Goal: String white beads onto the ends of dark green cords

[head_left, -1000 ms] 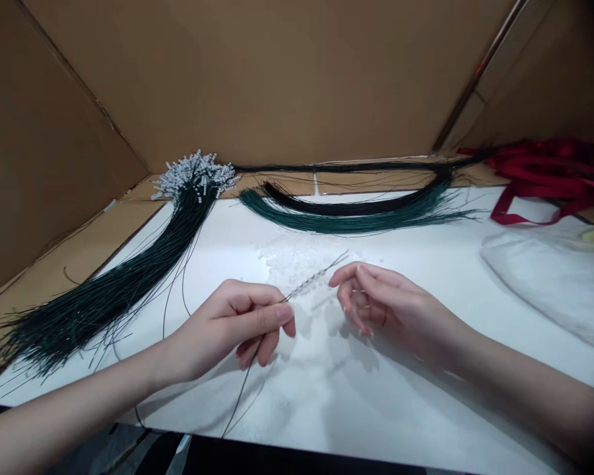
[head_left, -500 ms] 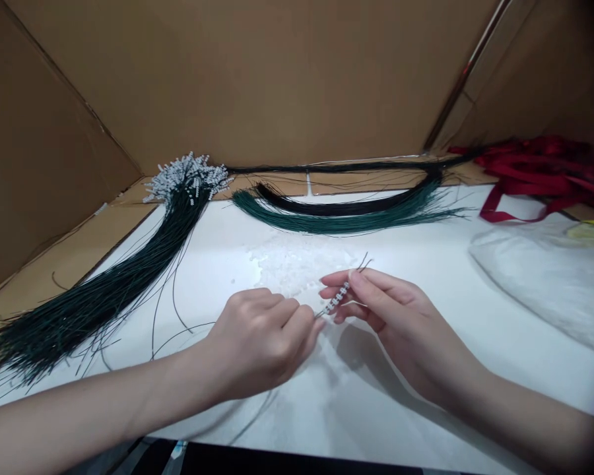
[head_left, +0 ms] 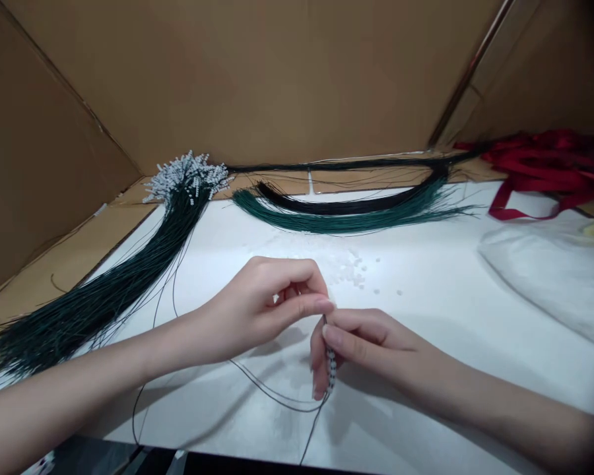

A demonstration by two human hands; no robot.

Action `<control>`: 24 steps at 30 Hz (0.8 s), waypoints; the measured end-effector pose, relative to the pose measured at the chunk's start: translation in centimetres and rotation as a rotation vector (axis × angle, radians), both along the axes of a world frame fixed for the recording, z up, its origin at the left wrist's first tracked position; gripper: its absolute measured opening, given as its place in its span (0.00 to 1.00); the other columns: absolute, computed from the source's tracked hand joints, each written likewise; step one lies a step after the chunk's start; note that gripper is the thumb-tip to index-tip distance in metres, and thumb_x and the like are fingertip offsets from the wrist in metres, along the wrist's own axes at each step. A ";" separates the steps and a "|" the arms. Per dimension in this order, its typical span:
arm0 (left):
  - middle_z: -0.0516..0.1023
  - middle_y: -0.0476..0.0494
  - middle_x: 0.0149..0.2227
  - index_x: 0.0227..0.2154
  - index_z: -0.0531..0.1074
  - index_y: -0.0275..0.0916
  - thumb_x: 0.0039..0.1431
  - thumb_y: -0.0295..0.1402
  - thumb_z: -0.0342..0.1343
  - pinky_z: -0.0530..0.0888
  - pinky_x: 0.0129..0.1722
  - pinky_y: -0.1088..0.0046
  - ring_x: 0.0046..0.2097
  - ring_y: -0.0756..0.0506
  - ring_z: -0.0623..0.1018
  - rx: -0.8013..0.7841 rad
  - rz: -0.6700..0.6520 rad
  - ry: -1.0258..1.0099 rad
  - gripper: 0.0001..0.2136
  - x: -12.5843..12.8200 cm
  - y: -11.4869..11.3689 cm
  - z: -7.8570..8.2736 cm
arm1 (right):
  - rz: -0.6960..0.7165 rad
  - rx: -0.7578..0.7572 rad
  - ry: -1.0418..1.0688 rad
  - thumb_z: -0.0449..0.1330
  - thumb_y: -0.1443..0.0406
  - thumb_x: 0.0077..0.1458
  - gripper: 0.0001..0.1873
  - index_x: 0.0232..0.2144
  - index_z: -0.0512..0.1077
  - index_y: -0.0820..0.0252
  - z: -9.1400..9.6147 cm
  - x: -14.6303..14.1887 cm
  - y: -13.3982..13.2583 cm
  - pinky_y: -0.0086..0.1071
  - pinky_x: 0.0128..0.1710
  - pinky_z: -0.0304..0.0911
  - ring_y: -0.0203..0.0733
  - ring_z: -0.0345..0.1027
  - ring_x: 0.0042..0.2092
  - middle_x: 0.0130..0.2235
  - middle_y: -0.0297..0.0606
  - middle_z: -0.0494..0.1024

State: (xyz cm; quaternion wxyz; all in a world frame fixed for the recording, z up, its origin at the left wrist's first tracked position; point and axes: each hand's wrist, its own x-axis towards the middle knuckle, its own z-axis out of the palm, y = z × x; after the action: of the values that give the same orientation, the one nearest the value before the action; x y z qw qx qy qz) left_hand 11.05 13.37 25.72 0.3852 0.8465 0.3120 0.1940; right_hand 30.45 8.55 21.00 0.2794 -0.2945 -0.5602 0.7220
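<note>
My right hand (head_left: 366, 343) pinches a thin dark wire between thumb and fingers. A short row of small white beads (head_left: 331, 369) on that wire hangs below the thumb. From the beads, long dark wire strands (head_left: 287, 406) loop left and run down toward the table's front edge. Just above, my left hand (head_left: 287, 297) is closed in a pinch at the wire's upper end, its fingertips almost touching the right hand. What lies between those left fingertips is hidden. Loose white beads (head_left: 354, 267) lie scattered on the white tabletop (head_left: 426, 264) behind the hands.
At left lies a thick bundle of dark green wires (head_left: 143, 264) tipped with white beads (head_left: 188, 177). A curved bundle of green wires (head_left: 346, 221) lies at the back. Red ribbon (head_left: 549, 165) and a clear plastic bag (head_left: 554, 277) are at right. Cardboard walls (head_left: 297, 79) enclose the table.
My left hand has moved from the beaded wire's lower end up to its upper tip. The right hand has lowered and turned, so the beads now hang downward.
</note>
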 end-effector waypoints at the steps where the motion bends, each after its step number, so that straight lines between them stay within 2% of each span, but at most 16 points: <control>1: 0.74 0.51 0.26 0.30 0.71 0.36 0.66 0.33 0.54 0.65 0.27 0.79 0.28 0.53 0.70 -0.002 0.022 -0.010 0.09 0.0 0.0 -0.2 | -0.032 -0.034 0.008 0.52 0.56 0.67 0.18 0.34 0.73 0.62 -0.2 0.0 0.1 0.32 0.40 0.63 0.36 0.70 0.34 0.30 0.38 0.79; 5: 0.74 0.51 0.25 0.28 0.72 0.36 0.65 0.33 0.55 0.62 0.24 0.80 0.27 0.53 0.69 0.006 0.099 -0.014 0.10 -0.2 0.2 -0.7 | -0.165 -0.104 0.044 0.56 0.54 0.64 0.15 0.34 0.69 0.59 -0.8 0.0 0.4 0.31 0.34 0.61 0.35 0.69 0.28 0.23 0.32 0.76; 10: 0.70 0.53 0.23 0.26 0.69 0.36 0.65 0.35 0.55 0.60 0.22 0.81 0.26 0.54 0.67 -0.076 0.118 0.005 0.12 -0.3 0.9 -1.5 | -0.263 -0.060 0.009 0.59 0.57 0.62 0.15 0.28 0.66 0.60 -0.5 -0.1 0.8 0.30 0.32 0.62 0.34 0.68 0.27 0.23 0.32 0.75; 15: 0.70 0.52 0.25 0.28 0.68 0.36 0.67 0.35 0.51 0.63 0.26 0.79 0.27 0.53 0.67 -0.095 0.079 0.002 0.12 -0.8 1.5 -2.3 | -0.267 -0.093 -0.009 0.61 0.64 0.59 0.11 0.26 0.66 0.61 -0.7 -0.1 1.2 0.26 0.27 0.63 0.32 0.68 0.25 0.23 0.34 0.76; 19: 0.70 0.50 0.29 0.34 0.69 0.36 0.68 0.33 0.49 0.64 0.30 0.75 0.29 0.52 0.67 0.095 0.088 -0.005 0.08 -1.6 2.0 -3.2 | -0.281 -0.179 0.004 0.60 0.66 0.58 0.09 0.26 0.66 0.61 -1.3 0.1 1.5 0.24 0.23 0.61 0.31 0.65 0.22 0.20 0.31 0.73; 24: 0.72 0.43 0.33 0.36 0.70 0.34 0.60 0.24 0.52 0.65 0.37 0.67 0.36 0.46 0.68 0.401 -0.052 0.005 0.04 -2.3 2.4 -5.2 | -0.275 -0.313 0.076 0.57 0.67 0.59 0.10 0.25 0.68 0.62 -1.7 0.4 1.7 0.20 0.17 0.49 0.28 0.61 0.18 0.17 0.28 0.65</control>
State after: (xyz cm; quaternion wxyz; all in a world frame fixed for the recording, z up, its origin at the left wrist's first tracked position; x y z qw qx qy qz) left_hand 8.74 15.76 20.54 0.2131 0.9145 0.2462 0.2403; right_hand 30.83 10.24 19.28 0.3471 -0.3802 -0.3849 0.7660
